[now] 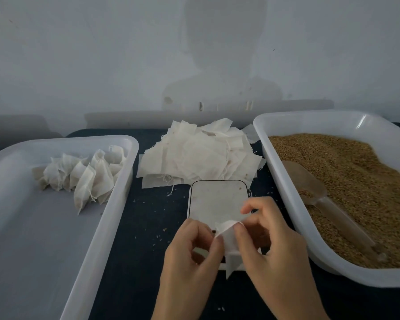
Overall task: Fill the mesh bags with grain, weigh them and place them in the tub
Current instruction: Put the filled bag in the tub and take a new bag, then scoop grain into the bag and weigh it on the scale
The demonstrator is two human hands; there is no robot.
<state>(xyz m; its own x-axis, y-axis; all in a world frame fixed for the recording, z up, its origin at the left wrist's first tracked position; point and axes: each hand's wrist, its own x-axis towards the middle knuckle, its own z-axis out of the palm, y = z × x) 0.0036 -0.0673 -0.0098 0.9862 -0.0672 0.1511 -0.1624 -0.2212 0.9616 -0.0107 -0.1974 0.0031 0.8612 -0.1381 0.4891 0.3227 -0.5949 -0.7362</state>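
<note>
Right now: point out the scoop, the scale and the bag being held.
scoop (310,183), head view, on its bowl, lying in the grain.
scale (217,200), head view, on its bare platform.
mesh bag (229,236), head view, on the cloth pinched between both hands.

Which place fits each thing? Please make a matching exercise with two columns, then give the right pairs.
1. scoop
2. filled bags
3. empty bags
4. scale

a. in the left tub
b. on the grain in the right tub
c. just beyond both hands
d. heaped behind the scale

Pairs: 1-b, 2-a, 3-d, 4-c
</note>
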